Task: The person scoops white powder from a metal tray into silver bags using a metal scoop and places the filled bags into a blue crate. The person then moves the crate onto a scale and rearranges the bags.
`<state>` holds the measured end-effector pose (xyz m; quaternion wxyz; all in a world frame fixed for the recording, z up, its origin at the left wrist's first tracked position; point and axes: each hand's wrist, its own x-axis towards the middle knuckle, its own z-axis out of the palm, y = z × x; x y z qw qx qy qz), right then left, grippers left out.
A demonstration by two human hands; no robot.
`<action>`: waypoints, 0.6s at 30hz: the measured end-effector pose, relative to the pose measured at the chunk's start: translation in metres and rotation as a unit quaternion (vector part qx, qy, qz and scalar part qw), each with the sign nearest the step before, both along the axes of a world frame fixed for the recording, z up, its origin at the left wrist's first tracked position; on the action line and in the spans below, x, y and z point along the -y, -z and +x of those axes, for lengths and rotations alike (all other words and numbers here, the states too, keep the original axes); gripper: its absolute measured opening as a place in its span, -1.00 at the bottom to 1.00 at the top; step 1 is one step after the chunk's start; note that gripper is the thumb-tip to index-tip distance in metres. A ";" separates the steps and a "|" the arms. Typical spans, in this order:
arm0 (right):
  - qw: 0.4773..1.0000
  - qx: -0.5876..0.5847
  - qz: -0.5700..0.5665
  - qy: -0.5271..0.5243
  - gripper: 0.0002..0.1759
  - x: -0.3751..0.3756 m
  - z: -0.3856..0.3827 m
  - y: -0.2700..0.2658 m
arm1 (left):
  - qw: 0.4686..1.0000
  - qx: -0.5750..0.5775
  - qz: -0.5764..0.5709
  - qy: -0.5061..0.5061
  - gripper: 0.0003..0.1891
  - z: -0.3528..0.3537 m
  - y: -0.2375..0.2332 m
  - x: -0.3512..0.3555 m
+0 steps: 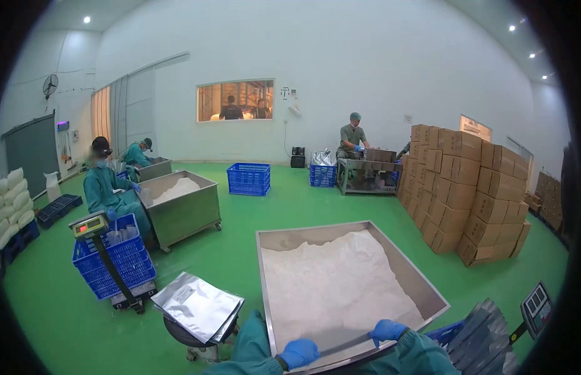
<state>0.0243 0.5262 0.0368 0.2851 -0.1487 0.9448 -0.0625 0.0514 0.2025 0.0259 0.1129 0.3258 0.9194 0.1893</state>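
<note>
Lit brightly and fairly evenly by small ceiling lamps [86, 20]; tinted orange behind far window [235, 101]. Glinting off silver pouches [200, 307]. Bowed strongly toward the edges, fisheye-fashion, blackened at the corners. Softened in the distance.

An open, four-sided metal bin [417, 282] is set at five o'clock, filled with uneven off-white powder [340, 275]. At its near side, a flat grey strip [345, 345] is held, slanted from eight o'clock toward two.
</note>
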 end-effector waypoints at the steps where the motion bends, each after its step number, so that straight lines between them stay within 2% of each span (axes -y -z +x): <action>1: 0.999 -0.018 -0.006 -0.042 -0.59 -0.006 0.003 0.009 | 0.997 0.068 0.003 0.034 -0.64 0.014 -0.023 0.003; 2: 0.996 -0.037 -0.012 -0.082 -0.58 -0.010 0.005 0.013 | 0.997 0.071 0.003 0.036 -0.64 0.006 -0.037 0.003; 4: 0.998 -0.038 -0.017 -0.035 -0.59 -0.012 0.001 -0.016 | 0.980 0.180 0.052 0.068 -0.63 -0.008 -0.056 0.000; 5: 0.999 -0.040 -0.023 0.009 -0.59 -0.013 0.001 -0.039 | 0.977 0.064 0.124 0.159 -0.64 -0.039 -0.045 -0.004; 6: 0.990 -0.133 -0.037 0.030 -0.56 -0.014 0.006 -0.060 | 0.949 -0.051 0.192 0.245 -0.65 -0.068 -0.034 -0.006; 7: 0.972 -0.226 -0.051 0.051 -0.53 -0.014 0.013 -0.087 | 0.978 0.040 0.103 0.178 -0.69 -0.072 -0.091 -0.009; 8: 0.944 -0.287 -0.050 0.154 -0.50 0.006 0.029 -0.136 | 0.980 0.161 0.112 0.035 -0.74 -0.077 -0.127 -0.015; 9: 0.924 -0.299 -0.087 0.220 -0.50 0.027 0.047 -0.185 | 0.973 0.145 0.170 0.065 -0.78 -0.088 -0.149 -0.017; 10: 0.910 -0.391 -0.104 0.089 -0.50 0.034 0.049 -0.199 | 0.960 0.133 0.226 0.100 -0.81 -0.095 -0.162 -0.020; 11: 0.874 -0.471 -0.114 -0.033 -0.49 0.036 0.059 -0.205 | 0.926 0.095 0.292 0.218 -0.84 -0.109 -0.163 -0.027; 12: 0.901 -0.417 -0.099 -0.069 -0.54 0.038 0.055 -0.194 | 0.869 0.068 0.351 0.342 -0.86 -0.124 -0.161 -0.038; 13: 0.897 -0.408 -0.113 -0.129 -0.59 0.032 0.034 -0.156 | 0.781 -0.261 0.256 0.506 -0.88 -0.136 -0.174 -0.051; 14: 0.936 -0.193 -0.283 -0.086 -0.67 0.049 0.016 -0.138 | 0.894 -0.065 0.235 0.377 -0.88 -0.140 -0.172 -0.058; 15: 0.956 -0.197 -0.191 -0.104 -0.73 0.050 -0.007 -0.117 | 0.877 -0.278 0.141 0.367 -0.85 -0.151 -0.176 -0.065; 16: 0.945 -0.234 -0.226 -0.043 -0.72 0.056 -0.011 -0.118 | 0.905 -0.224 0.155 0.327 -0.77 -0.143 -0.196 -0.069; 17: 0.944 -0.243 -0.224 -0.003 -0.68 0.060 0.009 -0.157 | 0.986 0.062 0.137 0.068 -0.74 -0.123 -0.234 -0.073; 18: 0.937 -0.307 -0.169 -0.008 -0.67 0.059 0.018 -0.174 | 0.970 0.121 0.213 -0.013 -0.75 -0.129 -0.250 -0.071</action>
